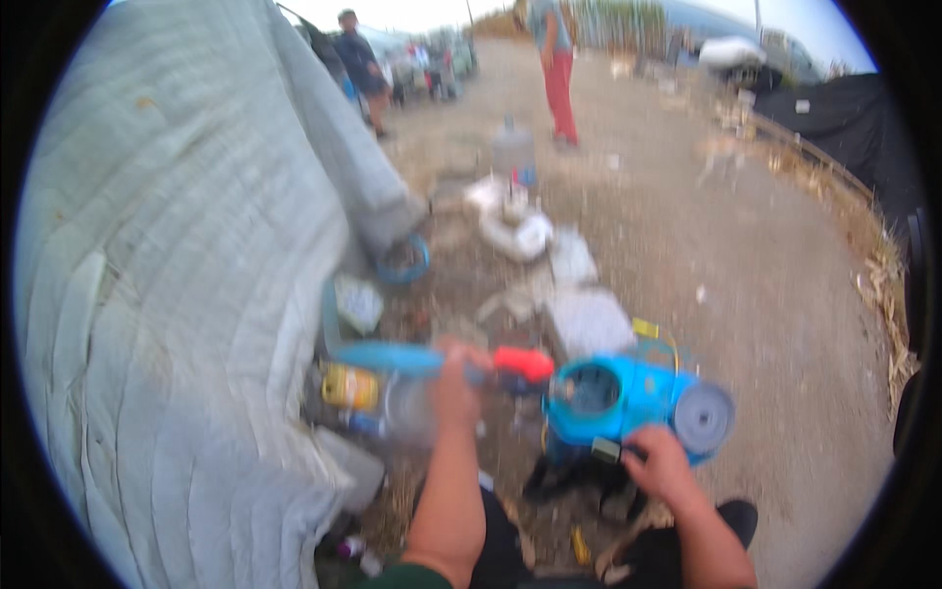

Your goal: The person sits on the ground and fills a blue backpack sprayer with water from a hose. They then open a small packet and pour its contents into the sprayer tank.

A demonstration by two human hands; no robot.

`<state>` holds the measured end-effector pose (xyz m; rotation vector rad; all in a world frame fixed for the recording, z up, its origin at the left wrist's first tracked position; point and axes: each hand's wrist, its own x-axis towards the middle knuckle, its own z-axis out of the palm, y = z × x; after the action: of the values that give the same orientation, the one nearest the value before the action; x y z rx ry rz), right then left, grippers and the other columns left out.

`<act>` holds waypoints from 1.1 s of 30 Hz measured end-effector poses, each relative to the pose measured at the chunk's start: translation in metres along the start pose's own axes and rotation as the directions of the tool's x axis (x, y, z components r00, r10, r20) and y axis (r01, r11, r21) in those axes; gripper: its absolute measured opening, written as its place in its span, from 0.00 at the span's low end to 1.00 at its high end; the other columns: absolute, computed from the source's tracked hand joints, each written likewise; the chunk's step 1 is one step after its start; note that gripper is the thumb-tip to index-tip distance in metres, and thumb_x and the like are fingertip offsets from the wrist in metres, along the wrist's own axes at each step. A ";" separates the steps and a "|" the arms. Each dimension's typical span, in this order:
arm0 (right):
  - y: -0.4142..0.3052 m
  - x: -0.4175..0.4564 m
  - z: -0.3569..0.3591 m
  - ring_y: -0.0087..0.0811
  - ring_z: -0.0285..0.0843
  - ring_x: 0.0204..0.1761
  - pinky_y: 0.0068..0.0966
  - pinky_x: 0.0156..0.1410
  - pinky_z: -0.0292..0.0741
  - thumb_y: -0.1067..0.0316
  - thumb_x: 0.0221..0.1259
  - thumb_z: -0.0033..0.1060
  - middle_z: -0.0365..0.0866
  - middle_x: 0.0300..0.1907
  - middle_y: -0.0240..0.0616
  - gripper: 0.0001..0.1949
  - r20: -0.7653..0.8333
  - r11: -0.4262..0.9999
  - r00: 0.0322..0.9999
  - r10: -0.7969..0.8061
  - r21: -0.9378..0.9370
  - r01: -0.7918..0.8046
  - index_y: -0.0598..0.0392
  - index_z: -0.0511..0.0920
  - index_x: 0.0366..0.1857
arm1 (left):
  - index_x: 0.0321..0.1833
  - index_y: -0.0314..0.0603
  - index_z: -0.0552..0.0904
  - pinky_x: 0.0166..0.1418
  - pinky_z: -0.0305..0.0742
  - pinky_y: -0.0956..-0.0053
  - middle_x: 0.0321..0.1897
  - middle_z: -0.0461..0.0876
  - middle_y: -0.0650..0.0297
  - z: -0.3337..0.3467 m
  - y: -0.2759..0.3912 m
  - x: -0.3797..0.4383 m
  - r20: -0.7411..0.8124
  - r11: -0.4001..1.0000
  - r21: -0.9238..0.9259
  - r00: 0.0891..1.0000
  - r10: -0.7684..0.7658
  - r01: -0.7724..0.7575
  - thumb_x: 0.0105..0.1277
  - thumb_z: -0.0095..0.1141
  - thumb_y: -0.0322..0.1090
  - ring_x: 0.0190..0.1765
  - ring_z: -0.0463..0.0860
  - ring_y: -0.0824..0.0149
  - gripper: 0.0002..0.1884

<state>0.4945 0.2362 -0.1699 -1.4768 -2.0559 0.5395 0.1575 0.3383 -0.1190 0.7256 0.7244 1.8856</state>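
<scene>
My left hand (460, 379) is closed around a light blue hose (390, 358). A red fitting (524, 364) sticks out past my fingers, near the open round mouth of a blue backpack sprayer (640, 394). Inside the mouth a dark strainer-like basket (591, 389) shows dimly. My right hand (657, 462) grips the sprayer's near edge, beside a small grey-green block (606, 450); its fingertips are partly hidden. A grey round cap (704, 417) sits at the sprayer's right end. Black straps (559, 478) hang below the tank. Motion blurs the hose and left hand.
Greyish-white sheeting (184, 294) slopes along the left. A yellow container (350, 387) and a translucent bucket (412, 405) stand by the hose. White blocks (591, 321) lie ahead, with a large clear jug (513, 147) farther off. Two people (559, 81) stand on the dirt track (736, 258).
</scene>
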 end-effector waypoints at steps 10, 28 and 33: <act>-0.006 0.010 0.002 0.54 0.83 0.53 0.45 0.60 0.80 0.68 0.60 0.76 0.87 0.46 0.47 0.11 0.017 1.000 1.000 0.016 0.006 -0.016 0.54 0.87 0.44 | 0.44 0.47 0.73 0.32 0.79 0.64 0.30 0.76 0.62 0.003 -0.002 0.009 0.107 0.996 -0.005 0.990 0.093 -0.093 0.79 0.57 0.40 0.32 0.81 0.61 0.08; -0.110 0.183 0.004 0.56 0.86 0.49 0.49 0.55 0.81 0.48 0.79 0.57 0.88 0.43 0.52 0.20 0.142 0.916 0.906 -0.398 0.002 0.402 0.56 0.84 0.51 | 0.45 0.42 0.77 0.48 0.78 0.61 0.33 0.78 0.59 0.005 -0.009 0.010 0.109 0.987 -0.124 0.987 0.118 -0.104 0.80 0.55 0.35 0.37 0.79 0.60 0.06; -0.120 0.200 0.003 0.59 0.86 0.42 0.53 0.49 0.80 0.45 0.80 0.55 0.87 0.33 0.54 0.22 0.227 0.921 0.903 -0.364 -0.061 0.386 0.56 0.84 0.39 | 0.44 0.42 0.76 0.46 0.78 0.61 0.31 0.77 0.59 0.010 -0.007 0.014 0.062 0.984 -0.148 0.992 0.113 -0.103 0.78 0.56 0.32 0.36 0.79 0.60 0.04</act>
<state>0.3550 0.3880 -0.0600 -1.0671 -2.4930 0.4517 0.1639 0.3553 -0.1152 0.7476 0.5067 1.9771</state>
